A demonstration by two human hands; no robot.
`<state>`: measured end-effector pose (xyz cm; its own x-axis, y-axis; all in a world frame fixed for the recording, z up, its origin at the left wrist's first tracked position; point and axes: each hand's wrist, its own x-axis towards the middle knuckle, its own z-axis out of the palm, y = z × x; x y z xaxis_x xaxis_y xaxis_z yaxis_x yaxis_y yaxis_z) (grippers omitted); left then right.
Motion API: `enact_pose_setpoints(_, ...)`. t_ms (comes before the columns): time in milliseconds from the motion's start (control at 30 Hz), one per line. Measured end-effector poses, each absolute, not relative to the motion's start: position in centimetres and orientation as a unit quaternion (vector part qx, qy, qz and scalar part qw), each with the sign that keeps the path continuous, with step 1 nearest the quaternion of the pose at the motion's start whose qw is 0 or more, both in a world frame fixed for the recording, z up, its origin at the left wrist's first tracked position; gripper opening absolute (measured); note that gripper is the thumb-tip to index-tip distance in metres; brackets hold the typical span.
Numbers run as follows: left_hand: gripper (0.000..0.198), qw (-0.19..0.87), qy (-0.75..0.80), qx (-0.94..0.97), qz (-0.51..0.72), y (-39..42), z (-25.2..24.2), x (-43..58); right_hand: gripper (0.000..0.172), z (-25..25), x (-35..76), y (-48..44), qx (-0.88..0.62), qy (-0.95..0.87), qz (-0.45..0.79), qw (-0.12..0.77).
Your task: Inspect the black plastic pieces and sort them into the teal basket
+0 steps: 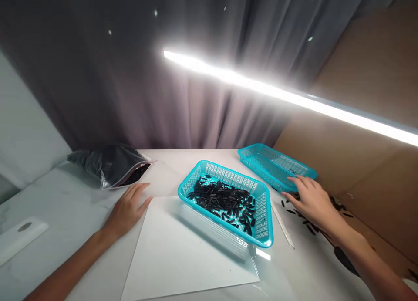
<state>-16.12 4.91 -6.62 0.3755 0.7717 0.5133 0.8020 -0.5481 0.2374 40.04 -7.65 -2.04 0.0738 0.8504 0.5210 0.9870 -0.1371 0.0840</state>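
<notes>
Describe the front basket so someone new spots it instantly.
On the white table, find the large white sheet, centre foreground. The turquoise front basket overlaps its far right part in the view. Unlike the matching-colour back basket by the right hand, it holds a big heap of black pieces.

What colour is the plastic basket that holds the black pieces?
The plastic basket is turquoise; it shows best in the head view.

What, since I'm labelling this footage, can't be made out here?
In the head view:
White object: left end cut off by the picture's edge.
Dark object at right: partly hidden by the right forearm.
Whether the right hand touches the rear basket: their overlap hides it.
</notes>
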Motion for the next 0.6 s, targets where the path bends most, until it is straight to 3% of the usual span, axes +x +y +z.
enact_pose_setpoints(100,0.041,0.042,-0.461,-0.837,-0.292,5.1,-7.6,-16.4,0.049,-3.7,38.2,-9.5,-0.719,-0.617,-0.258,0.190)
enact_pose_setpoints(167,0.040,0.057,-0.463,-0.836,-0.291,5.4,-7.9,-16.0,0.045,-4.7,34.9,-11.6,-0.686,-0.619,-0.266,0.275)
enact_pose_setpoints(267,0.042,0.087,-0.503,-0.810,-0.289,5.9,-8.4,-15.6,0.042,-6.2,29.3,-15.7,-0.676,-0.618,-0.206,0.345)
enact_pose_setpoints(433,0.061,0.136,-0.580,-0.761,-0.258,6.6,-9.0,-16.1,0.055,-7.8,24.3,-20.1,-0.621,-0.687,-0.151,0.346)
enact_pose_setpoints(600,0.061,0.183,-0.593,-0.745,-0.246,7.2,-8.0,-17.5,0.043,-7.8,23.3,-17.0,-0.521,-0.745,-0.244,0.338)
